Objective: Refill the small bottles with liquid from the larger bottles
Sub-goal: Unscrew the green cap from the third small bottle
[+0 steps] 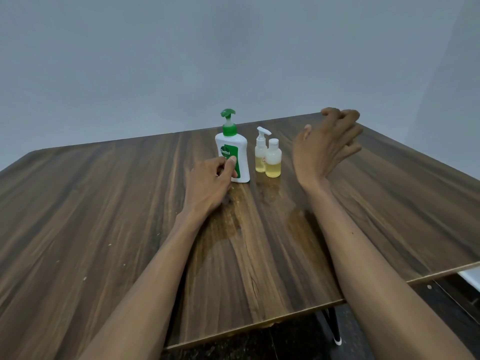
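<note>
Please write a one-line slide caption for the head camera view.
Left hand grips the Dettol pump bottle beside two small bottles on a wooden table; right hand raised, empty.

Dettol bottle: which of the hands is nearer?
Left. The left hand touches the Dettol bottle at its lower front; the right hand hangs raised beyond the two small bottles.

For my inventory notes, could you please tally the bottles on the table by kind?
Large soap bottle with green pump: 1
Small bottle with white pump: 1
Small bottle with screw cap: 1
Total: 3
</note>
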